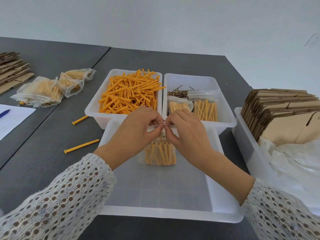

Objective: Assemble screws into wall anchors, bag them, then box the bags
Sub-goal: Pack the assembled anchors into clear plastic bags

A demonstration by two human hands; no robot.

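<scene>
- Two hands meet at the top edge of the clear bag (pixel 160 153): your left hand (pixel 138 129) and right hand (pixel 187 132) each pinch the seal strip between thumb and fingertips, clamped on the plastic, just about touching each other at its middle.
- You have the bag hanging upright over the far end of the empty front tray (pixel 155 196), filled with orange anchors with their screw heads showing at the top.
- Sealing looks like the step in hand. Press from the middle of the strip outward, each hand running towards its own corner, so no gap is left.
- Keep the anchors low in the bag; a screw head caught in the strip would likely stop it closing.
- Hold the strip level and taut while you press; slack plastic tends to fold and seal crooked.
- Beyond the front tray sits the bin of loose anchors (pixel 131 94); to that bin's right, the screw bin (pixel 199 80) already holds two filled bags.
- Right of the front tray stand the flat cardboard boxes (pixel 284 111), ready for boxing later.
</scene>
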